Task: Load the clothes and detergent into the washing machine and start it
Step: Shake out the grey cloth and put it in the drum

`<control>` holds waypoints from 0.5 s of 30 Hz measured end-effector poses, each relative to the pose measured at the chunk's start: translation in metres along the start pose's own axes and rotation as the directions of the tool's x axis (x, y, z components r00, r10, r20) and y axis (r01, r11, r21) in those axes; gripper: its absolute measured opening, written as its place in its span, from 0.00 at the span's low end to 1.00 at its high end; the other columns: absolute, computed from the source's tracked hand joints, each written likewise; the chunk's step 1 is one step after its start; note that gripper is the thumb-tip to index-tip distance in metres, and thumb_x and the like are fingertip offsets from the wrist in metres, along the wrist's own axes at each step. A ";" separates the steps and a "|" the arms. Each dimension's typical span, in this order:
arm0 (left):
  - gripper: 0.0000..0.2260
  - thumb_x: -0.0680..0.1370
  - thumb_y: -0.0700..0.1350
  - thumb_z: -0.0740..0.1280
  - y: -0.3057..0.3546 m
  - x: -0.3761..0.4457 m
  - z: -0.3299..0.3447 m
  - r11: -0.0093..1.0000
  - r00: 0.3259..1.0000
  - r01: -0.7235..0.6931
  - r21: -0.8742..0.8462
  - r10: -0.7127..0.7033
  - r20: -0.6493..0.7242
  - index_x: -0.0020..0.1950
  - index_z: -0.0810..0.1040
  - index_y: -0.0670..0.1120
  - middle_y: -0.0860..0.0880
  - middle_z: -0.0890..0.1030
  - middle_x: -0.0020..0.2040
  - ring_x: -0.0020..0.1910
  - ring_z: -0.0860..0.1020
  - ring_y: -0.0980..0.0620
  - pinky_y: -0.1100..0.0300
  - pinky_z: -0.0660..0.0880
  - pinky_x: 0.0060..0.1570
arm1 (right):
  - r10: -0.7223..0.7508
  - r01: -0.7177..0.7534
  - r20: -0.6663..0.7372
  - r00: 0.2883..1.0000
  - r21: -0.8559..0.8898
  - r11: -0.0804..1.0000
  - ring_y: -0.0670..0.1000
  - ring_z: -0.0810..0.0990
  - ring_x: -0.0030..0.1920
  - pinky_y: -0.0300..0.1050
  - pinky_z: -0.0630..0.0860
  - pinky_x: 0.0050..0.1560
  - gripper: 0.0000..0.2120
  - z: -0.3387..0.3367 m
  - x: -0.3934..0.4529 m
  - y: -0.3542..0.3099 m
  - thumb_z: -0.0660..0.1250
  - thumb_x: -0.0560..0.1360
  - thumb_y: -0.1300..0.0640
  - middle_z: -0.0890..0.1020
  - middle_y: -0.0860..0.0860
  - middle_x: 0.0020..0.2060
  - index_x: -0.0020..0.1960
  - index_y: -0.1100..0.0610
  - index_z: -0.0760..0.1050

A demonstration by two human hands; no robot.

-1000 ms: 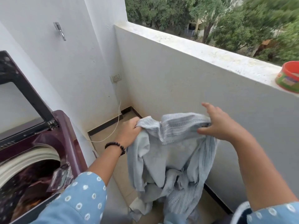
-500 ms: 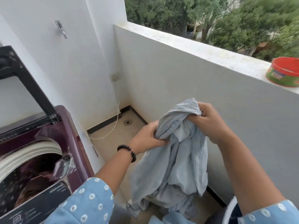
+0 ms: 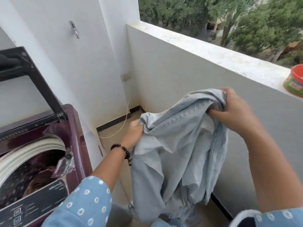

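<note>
At eight o'clock, the maroon top-loading washing machine (image 3: 72, 145) holds dark clothes (image 3: 32, 179); both the left hand (image 3: 133, 134) and right hand (image 3: 232, 112) grip the pale grey woven garment (image 3: 177, 151).

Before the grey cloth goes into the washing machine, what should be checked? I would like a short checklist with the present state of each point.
1. Lid of the washing machine raised: ok.
2. Left hand grips the grey cloth: ok.
3. Right hand grips the cloth's upper edge: ok.
4. Cloth's lower end off the floor: cannot tell, it hangs out of view.
5. Room left in the drum: cannot tell; dark laundry already lies inside.
6. Red tub on the ledge is detergent: cannot tell, its label is blurred.
</note>
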State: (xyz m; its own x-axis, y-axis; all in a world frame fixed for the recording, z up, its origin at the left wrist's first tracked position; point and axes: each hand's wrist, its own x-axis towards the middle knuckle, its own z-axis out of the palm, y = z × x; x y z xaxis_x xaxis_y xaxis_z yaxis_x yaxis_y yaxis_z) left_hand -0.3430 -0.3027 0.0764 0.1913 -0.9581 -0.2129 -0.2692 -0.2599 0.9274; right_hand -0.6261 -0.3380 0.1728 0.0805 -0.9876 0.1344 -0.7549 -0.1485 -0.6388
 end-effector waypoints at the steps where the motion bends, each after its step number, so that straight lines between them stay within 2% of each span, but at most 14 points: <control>1: 0.12 0.83 0.45 0.59 0.014 0.004 -0.001 0.998 0.999 -0.012 -0.065 0.009 -0.038 0.46 0.81 0.47 0.44 0.85 0.48 0.50 0.82 0.42 0.49 0.77 0.53 | -0.013 0.019 0.066 0.998 -0.094 0.995 0.59 0.70 0.67 0.52 0.69 0.63 0.39 0.003 0.000 0.002 0.74 0.69 0.56 0.72 0.57 0.65 0.75 0.51 0.59; 2: 0.12 0.82 0.46 0.60 0.029 0.005 -0.002 0.995 0.999 -0.022 -0.102 0.018 -0.049 0.47 0.82 0.46 0.42 0.85 0.49 0.51 0.81 0.42 0.46 0.77 0.55 | -0.053 0.070 0.135 0.989 -0.127 0.989 0.58 0.65 0.71 0.54 0.66 0.67 0.49 0.009 0.000 0.002 0.76 0.67 0.55 0.67 0.57 0.69 0.78 0.49 0.51; 4: 0.11 0.82 0.44 0.61 0.057 0.000 0.002 0.988 0.998 -0.065 -0.138 0.066 0.004 0.48 0.82 0.44 0.41 0.84 0.50 0.49 0.80 0.45 0.48 0.76 0.54 | -0.185 0.210 0.269 0.945 -0.069 0.975 0.54 0.55 0.76 0.58 0.60 0.73 0.59 0.028 -0.007 -0.006 0.79 0.63 0.48 0.58 0.52 0.76 0.78 0.43 0.39; 5: 0.10 0.81 0.43 0.62 0.070 -0.004 0.007 0.985 0.992 -0.091 -0.148 0.103 0.078 0.49 0.82 0.42 0.40 0.84 0.51 0.49 0.79 0.46 0.50 0.76 0.54 | -0.253 0.265 0.317 0.914 0.003 0.964 0.50 0.54 0.77 0.57 0.58 0.74 0.61 0.040 -0.012 -0.013 0.80 0.62 0.45 0.56 0.48 0.76 0.77 0.41 0.37; 6: 0.09 0.80 0.43 0.63 0.079 -0.010 0.014 0.986 0.977 -0.125 -0.115 0.142 0.161 0.50 0.82 0.40 0.40 0.84 0.51 0.48 0.79 0.48 0.51 0.77 0.53 | -0.306 0.290 0.334 0.891 0.098 0.952 0.47 0.57 0.75 0.52 0.60 0.73 0.60 0.053 -0.017 -0.021 0.80 0.62 0.44 0.60 0.46 0.75 0.77 0.40 0.38; 7: 0.09 0.79 0.43 0.64 0.086 -0.015 0.021 0.981 0.953 -0.177 -0.075 0.190 0.237 0.50 0.81 0.39 0.41 0.84 0.49 0.46 0.79 0.49 0.51 0.77 0.52 | -0.323 0.271 0.316 0.892 0.198 0.942 0.45 0.64 0.70 0.45 0.64 0.69 0.56 0.066 -0.019 -0.026 0.80 0.63 0.47 0.67 0.45 0.71 0.78 0.41 0.44; 8: 0.09 0.77 0.43 0.65 0.091 -0.019 0.028 0.968 0.931 -0.250 0.000 0.241 0.274 0.48 0.80 0.39 0.44 0.84 0.45 0.43 0.78 0.52 0.52 0.77 0.50 | -0.319 0.240 0.277 0.906 0.284 0.928 0.44 0.72 0.63 0.41 0.69 0.63 0.48 0.075 -0.019 -0.028 0.80 0.65 0.51 0.74 0.45 0.64 0.76 0.43 0.55; 10: 0.09 0.74 0.48 0.66 0.091 -0.023 0.035 0.922 0.915 -0.366 0.124 0.332 0.230 0.49 0.78 0.44 0.52 0.80 0.42 0.41 0.77 0.56 0.55 0.75 0.49 | -0.300 0.233 0.164 0.940 0.335 0.913 0.46 0.80 0.53 0.45 0.75 0.53 0.27 0.084 -0.013 -0.025 0.77 0.68 0.57 0.83 0.47 0.53 0.65 0.49 0.74; 11: 0.13 0.72 0.50 0.67 0.086 -0.024 0.035 0.914 0.917 -0.382 0.135 0.357 0.176 0.53 0.77 0.46 0.54 0.80 0.44 0.43 0.77 0.57 0.57 0.75 0.49 | -0.280 0.233 0.119 0.953 0.305 0.923 0.47 0.81 0.50 0.47 0.76 0.50 0.18 0.083 -0.010 -0.022 0.76 0.69 0.59 0.84 0.48 0.49 0.58 0.51 0.79; 13: 0.21 0.70 0.52 0.69 0.072 -0.030 0.032 0.924 0.920 -0.383 0.005 0.381 0.092 0.61 0.72 0.50 0.55 0.78 0.51 0.48 0.77 0.61 0.63 0.75 0.51 | -0.256 0.218 0.071 0.964 0.339 0.915 0.43 0.80 0.44 0.46 0.76 0.45 0.08 0.078 -0.007 -0.016 0.74 0.72 0.61 0.84 0.46 0.41 0.47 0.50 0.81; 15: 0.27 0.69 0.54 0.73 0.049 -0.035 0.029 0.916 0.912 -0.393 -0.077 0.399 0.099 0.66 0.68 0.53 0.55 0.76 0.59 0.57 0.76 0.62 0.65 0.74 0.56 | -0.251 0.186 0.072 0.965 0.487 0.853 0.38 0.78 0.39 0.40 0.76 0.43 0.10 0.070 -0.007 -0.020 0.72 0.74 0.62 0.84 0.40 0.36 0.43 0.46 0.80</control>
State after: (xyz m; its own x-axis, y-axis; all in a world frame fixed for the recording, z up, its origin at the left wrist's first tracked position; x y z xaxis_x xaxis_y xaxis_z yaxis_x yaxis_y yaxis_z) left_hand -0.3903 -0.2857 0.1202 -0.0268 -0.9890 0.1452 -0.2493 0.1472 0.9572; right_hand -0.5663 -0.3318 0.1319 0.3143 -0.9196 0.2356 -0.3124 -0.3346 -0.8891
